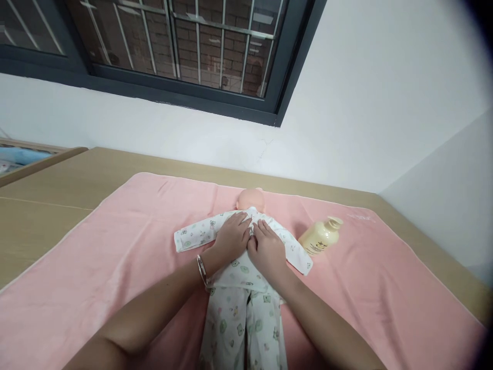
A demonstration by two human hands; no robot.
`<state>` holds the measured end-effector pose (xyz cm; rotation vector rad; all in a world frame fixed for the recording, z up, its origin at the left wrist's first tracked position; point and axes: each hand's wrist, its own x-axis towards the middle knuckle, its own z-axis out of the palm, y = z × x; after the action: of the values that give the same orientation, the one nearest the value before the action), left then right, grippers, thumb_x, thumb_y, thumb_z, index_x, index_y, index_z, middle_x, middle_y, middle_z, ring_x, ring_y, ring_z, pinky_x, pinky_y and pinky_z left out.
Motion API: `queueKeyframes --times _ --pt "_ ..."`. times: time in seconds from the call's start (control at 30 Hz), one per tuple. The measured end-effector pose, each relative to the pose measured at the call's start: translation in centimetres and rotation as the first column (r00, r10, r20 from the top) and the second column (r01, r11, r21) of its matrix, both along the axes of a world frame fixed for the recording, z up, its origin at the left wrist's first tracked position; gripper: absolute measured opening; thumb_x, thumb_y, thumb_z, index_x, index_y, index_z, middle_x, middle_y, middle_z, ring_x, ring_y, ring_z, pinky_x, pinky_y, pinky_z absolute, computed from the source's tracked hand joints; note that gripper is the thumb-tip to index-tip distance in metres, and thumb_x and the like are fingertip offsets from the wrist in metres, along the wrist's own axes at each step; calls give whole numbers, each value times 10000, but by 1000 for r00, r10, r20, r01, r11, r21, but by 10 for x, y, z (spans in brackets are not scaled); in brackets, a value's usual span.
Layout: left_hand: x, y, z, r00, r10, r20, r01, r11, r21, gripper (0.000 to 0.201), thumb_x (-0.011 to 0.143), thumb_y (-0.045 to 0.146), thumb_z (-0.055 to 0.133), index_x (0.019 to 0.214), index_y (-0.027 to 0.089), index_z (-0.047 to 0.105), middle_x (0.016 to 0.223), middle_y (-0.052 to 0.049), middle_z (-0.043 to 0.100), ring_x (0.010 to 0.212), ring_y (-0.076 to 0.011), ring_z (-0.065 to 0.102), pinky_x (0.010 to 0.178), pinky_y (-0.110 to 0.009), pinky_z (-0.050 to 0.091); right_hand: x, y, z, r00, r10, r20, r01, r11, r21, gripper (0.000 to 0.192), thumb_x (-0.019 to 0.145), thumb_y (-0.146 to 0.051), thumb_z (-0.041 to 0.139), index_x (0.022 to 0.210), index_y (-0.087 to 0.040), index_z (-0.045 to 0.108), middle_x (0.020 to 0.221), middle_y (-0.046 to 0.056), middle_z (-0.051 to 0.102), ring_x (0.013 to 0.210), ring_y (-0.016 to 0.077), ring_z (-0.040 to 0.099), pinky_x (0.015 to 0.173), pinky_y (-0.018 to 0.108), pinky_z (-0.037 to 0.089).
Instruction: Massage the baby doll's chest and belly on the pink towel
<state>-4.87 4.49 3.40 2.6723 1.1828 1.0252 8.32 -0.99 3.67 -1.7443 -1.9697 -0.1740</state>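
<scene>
Left hand [231, 237] and right hand [266, 251], fingers flat and together, gripping nothing, press side by side on the chest of a clothed doll [241, 272] lying mid-towel [115, 246]; a cream bottle [320, 237] lies just right.

No legible txt anywhere. Cream bottle [321, 236] near the counter's far right corner has a dark label patch, too small & blurred to read. Faint white marking on pink towel [115, 257] far right corner, also unreadable.
</scene>
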Motion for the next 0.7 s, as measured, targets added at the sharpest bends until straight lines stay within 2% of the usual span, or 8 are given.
queueKeyframes --times 0.13,0.3,0.43,0.7 --pt "4 -7 -4 998 66 13 -66 997 -37 321 918 159 391 1129 147 633 1229 -127 623 1192 -241 540 1071 -444 428 3 3 7 999 -17 -33 14 997 -77 429 883 -183 425 1277 -142 591 1379 127 530 1317 268 451 1067 408 399" --pt "7 -9 -10 983 161 91 -156 986 -53 247 901 189 464 1019 173 680 1242 -98 637 1213 -243 539 1081 -440 423 9 12 5 999 5 -40 -9 996 -88 459 923 -233 415 1347 -93 521 1442 154 451 1372 277 368 1118 423 327" --pt "7 -9 -12 970 213 121 -209 977 -43 274 881 196 496 1101 171 657 1264 -94 628 1249 -254 509 1103 -455 396 10 15 -1 999 15 -38 -18 998 -65 473 931 -236 401 1366 -77 495 1457 165 429 1384 275 345 1143 435 282" --pt "6 -10 -13 958 280 66 -277 960 -44 345 888 241 480 1198 147 601 1304 -115 598 1272 -286 484 1100 -484 381 8 13 -3 999 17 -43 -19 998 -66 480 945 -248 384 1381 -75 483 1467 163 416 1392 279 328 1150 443 270"
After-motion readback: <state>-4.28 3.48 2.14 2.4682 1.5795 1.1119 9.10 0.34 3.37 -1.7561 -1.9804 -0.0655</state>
